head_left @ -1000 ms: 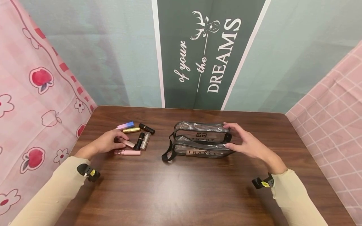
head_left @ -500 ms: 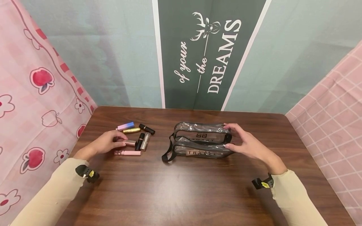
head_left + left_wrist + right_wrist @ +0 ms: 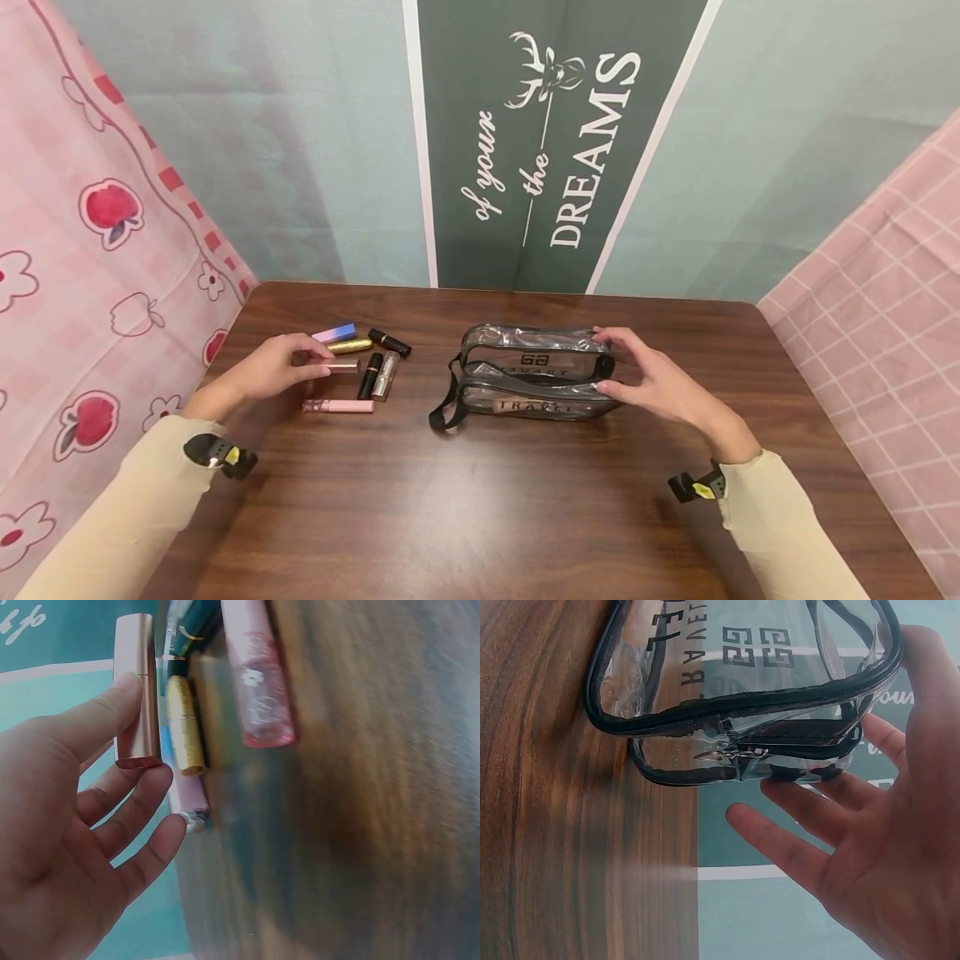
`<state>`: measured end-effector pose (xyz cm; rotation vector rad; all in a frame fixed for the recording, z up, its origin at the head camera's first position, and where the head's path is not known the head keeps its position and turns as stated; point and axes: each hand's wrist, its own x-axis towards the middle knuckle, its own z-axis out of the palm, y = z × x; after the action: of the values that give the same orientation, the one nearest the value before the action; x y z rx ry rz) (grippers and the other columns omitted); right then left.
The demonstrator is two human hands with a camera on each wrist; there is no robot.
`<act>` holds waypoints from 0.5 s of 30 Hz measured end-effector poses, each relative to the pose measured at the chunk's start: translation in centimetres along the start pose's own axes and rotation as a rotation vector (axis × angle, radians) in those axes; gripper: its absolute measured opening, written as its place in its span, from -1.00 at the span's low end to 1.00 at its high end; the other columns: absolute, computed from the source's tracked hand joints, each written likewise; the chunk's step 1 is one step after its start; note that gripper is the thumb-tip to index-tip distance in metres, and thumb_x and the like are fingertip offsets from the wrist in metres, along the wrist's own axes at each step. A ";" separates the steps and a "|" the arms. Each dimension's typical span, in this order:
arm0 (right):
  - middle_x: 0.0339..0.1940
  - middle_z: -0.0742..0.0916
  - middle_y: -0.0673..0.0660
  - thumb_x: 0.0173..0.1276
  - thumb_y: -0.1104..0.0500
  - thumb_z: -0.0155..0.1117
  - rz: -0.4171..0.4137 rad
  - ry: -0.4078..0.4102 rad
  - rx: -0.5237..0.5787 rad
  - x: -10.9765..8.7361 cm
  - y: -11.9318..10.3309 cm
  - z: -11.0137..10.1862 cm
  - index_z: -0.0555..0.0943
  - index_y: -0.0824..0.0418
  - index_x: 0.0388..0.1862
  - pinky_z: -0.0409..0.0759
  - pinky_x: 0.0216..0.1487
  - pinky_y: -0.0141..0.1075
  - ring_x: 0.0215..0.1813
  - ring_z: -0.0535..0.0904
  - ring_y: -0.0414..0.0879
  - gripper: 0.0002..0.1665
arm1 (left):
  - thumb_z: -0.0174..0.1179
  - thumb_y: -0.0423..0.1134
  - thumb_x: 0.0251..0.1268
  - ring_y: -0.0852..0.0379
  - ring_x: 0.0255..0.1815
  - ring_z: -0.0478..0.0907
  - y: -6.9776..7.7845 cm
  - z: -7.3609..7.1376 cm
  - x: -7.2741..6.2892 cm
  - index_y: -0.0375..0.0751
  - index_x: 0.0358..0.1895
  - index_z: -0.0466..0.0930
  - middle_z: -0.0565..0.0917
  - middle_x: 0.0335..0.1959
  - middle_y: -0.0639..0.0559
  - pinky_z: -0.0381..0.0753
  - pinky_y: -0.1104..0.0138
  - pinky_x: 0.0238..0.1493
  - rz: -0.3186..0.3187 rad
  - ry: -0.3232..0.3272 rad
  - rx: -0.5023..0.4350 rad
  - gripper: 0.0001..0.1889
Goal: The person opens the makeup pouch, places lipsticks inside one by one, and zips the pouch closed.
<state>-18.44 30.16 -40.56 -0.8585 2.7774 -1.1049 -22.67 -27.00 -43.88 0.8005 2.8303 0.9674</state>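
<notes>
Showing zipper pull (image 3: 716,756) on bag (image 3: 746,703): right wrist view only.

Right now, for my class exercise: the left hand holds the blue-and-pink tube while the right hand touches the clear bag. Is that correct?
Not quite: the left hand holds the rose-gold tube, as the left wrist view shows. The right hand does touch the clear bag.

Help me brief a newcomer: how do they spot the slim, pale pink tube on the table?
On the brown wooden table, find the clear, black-trimmed plastic bag. Left of it lies a cluster of small, varied tubes. The slim, pale pink tube is nearest the person, set apart by a pinkish end bearing a white flower.
</notes>
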 end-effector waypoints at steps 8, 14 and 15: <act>0.49 0.45 0.25 0.32 0.25 0.48 -0.004 0.002 -0.002 0.1 -0.1 0.0 0.34 0.09 0.38 0.53 0.20 -0.28 0.29 0.57 0.21 -0.27 | 0.44 -0.37 0.23 0.24 -0.34 0.50 1.4 -0.8 0.9 -0.20 -0.18 0.74 0.65 -0.34 0.13 0.57 0.30 -0.29 0.065 0.061 -0.013 -0.87; 0.49 0.44 0.24 0.32 0.25 0.47 0.001 -0.004 0.001 0.1 0.0 0.0 0.34 0.10 0.39 0.58 0.16 -0.16 0.29 0.57 0.22 -0.26 | 0.45 -0.35 0.21 0.25 -0.37 0.48 2.4 -1.3 1.8 -0.18 -0.18 0.73 0.65 -0.36 0.14 0.51 0.37 -0.33 0.088 0.061 -0.019 -0.86; 0.49 0.44 0.24 0.32 0.25 0.47 0.002 -0.005 0.006 0.1 0.0 0.1 0.34 0.10 0.39 0.59 0.15 -0.16 0.29 0.57 0.23 -0.26 | 0.45 -0.36 0.21 0.26 -0.37 0.49 2.6 -1.4 1.9 -0.17 -0.19 0.73 0.65 -0.36 0.14 0.52 0.35 -0.32 0.091 0.062 -0.018 -0.86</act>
<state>-18.54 30.09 -40.60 -0.8558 2.7690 -1.1088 -23.42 -25.03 -41.01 0.9209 2.8550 1.0458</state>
